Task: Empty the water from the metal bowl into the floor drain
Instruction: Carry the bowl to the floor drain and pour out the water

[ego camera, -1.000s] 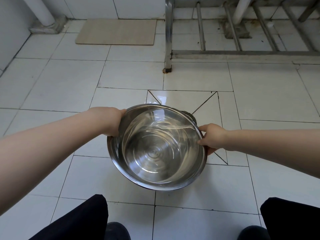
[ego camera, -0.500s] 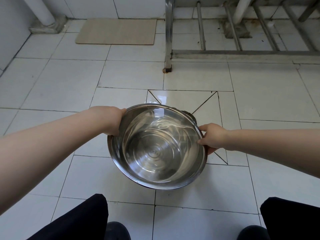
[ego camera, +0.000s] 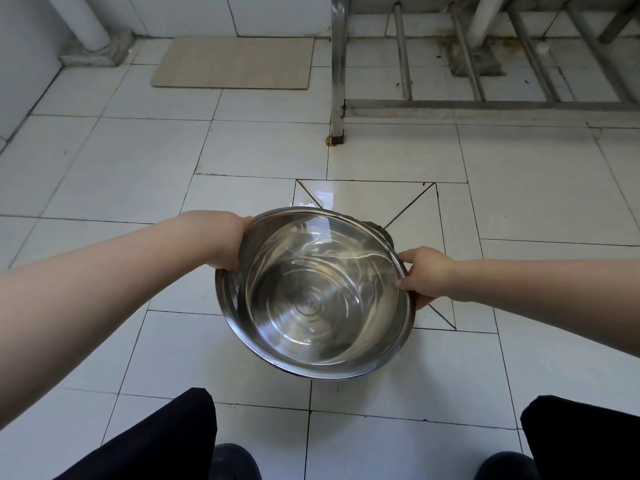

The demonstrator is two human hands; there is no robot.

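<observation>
Head view, looking down at a white-tiled floor (ego camera: 138,161). A round, polished stainless-steel bowl (ego camera: 313,292) is being held above the floor by both bare hands, its far rim tipping slightly away from the wearer. Clear water (ego camera: 311,271) is lying in the bowl, its surface rippling and catching reflections. The left hand (ego camera: 227,239) is clasping the bowl's left rim, fingers wrapping down over the outside wall and out of sight. The right hand (ego camera: 424,277) is gripping the right rim, thumb lying on the rim's upper edge and fingers curling beneath it. The bowl is hanging over a square section of floor marked by diagonal grout lines (ego camera: 408,202) that are converging toward its middle; a dark, partly hidden edge of the floor drain (ego camera: 382,233) is showing just beyond the bowl's far right rim. A glossy wet patch (ego camera: 322,197) is lying on the tile just beyond the far rim. Farther back, the leg of a stainless-steel rack (ego camera: 337,67) is standing on the tiles, a beige rectangular mat (ego camera: 235,62) is lying near the wall, and a white pipe (ego camera: 88,24) is rising at the upper left. The wearer's black trouser legs (ego camera: 166,441) and dark shoes (ego camera: 233,460) are showing at the bottom edge.
</observation>
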